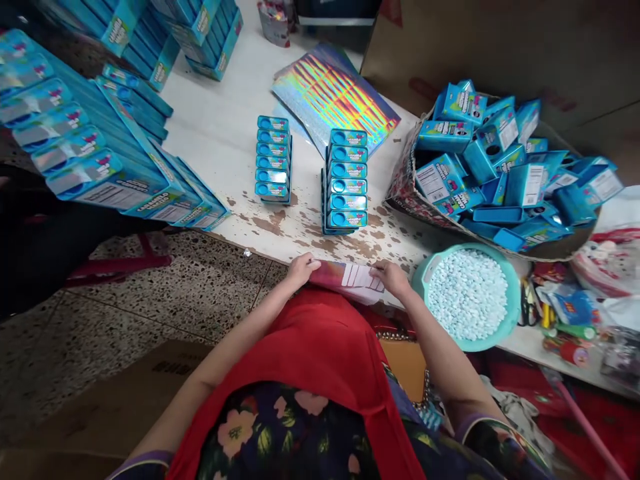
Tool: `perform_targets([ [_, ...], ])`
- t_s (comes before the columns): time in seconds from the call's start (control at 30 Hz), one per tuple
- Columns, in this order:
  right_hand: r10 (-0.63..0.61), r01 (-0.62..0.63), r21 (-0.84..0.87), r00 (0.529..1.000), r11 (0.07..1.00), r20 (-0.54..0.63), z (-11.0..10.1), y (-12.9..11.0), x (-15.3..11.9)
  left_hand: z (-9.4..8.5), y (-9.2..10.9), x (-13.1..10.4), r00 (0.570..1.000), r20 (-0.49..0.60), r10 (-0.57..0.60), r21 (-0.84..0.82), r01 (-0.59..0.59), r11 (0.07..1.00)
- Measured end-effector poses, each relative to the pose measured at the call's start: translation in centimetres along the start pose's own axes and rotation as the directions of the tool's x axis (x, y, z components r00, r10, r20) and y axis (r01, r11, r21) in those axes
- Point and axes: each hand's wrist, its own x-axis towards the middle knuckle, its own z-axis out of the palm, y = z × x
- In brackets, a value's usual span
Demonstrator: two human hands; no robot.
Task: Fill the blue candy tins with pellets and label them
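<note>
My left hand (301,270) pinches the left end of a pink and white printed piece (345,277), flat and wide, at the table's front edge. At its right end, my right hand (393,277) grips it with closed fingers. Just beyond stand two rows of small blue tins, the left row (273,160) shorter than the right row (349,179). Shiny holographic sheets (340,93) lie behind them. To the right of my right hand is a turquoise tub (513,303) full of small pale blue pieces (467,293).
A cardboard box (404,175) heaped with blue tins (500,153) stands at the right. Stacked blue boxes (135,180) rise at the left, with more (215,40) at the back. Wrapped packets (575,313) lie at the far right. A patterned cup (275,25) is at the back.
</note>
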Motion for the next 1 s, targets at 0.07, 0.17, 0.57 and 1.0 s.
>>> perform_targets([
  [0.07,-0.002,0.0,-0.054,1.0,0.999,-0.025,-0.3,-0.2,0.0,0.4,0.2,0.2,1.0,-0.001,0.016,-0.018,-0.016,1.0],
  [0.17,-0.018,0.004,-0.122,0.993,0.992,-0.114,0.1,-1.7,0.2,0.7,0.4,0.8,1.0,-0.024,0.02,-0.033,-0.02,0.999],
  [0.57,-0.455,0.39,-0.278,0.86,0.878,-0.231,6.5,-3.9,2.8,1.3,0.0,2.5,0.998,-0.017,-0.054,-0.091,0.052,0.994],
  [1.0,-0.455,0.383,-0.259,0.823,0.887,-0.341,11.0,0.1,2.1,2.6,-0.1,0.1,0.988,0.113,0.104,0.219,-0.127,0.967],
])
